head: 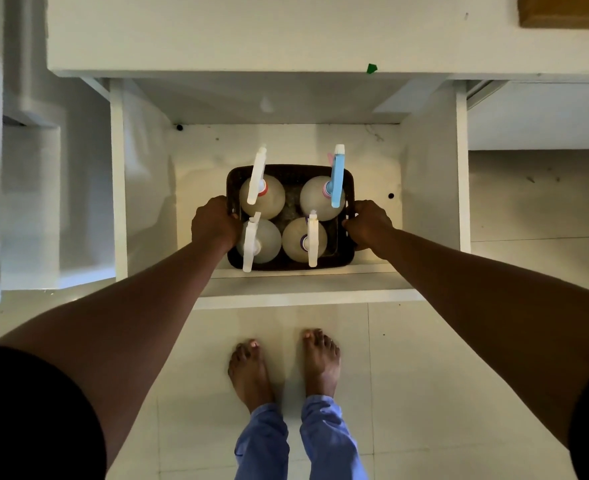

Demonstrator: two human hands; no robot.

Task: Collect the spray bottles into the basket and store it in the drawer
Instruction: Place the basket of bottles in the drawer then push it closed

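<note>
A dark woven basket (291, 169) sits inside the open white drawer (300, 292), near its front wall. It holds several pale round spray bottles standing upright. One has a blue trigger head (336, 176); the others have white heads (256, 174). My left hand (215, 221) grips the basket's left rim. My right hand (367, 223) grips its right rim. Whether the basket rests on the drawer floor or hangs just above it, I cannot tell.
A white countertop (251, 32) overhangs the back of the drawer, with a small green scrap (371, 68) at its edge. White cabinet fronts stand to the left and right. My bare feet (282, 365) stand on pale floor tiles right before the drawer front.
</note>
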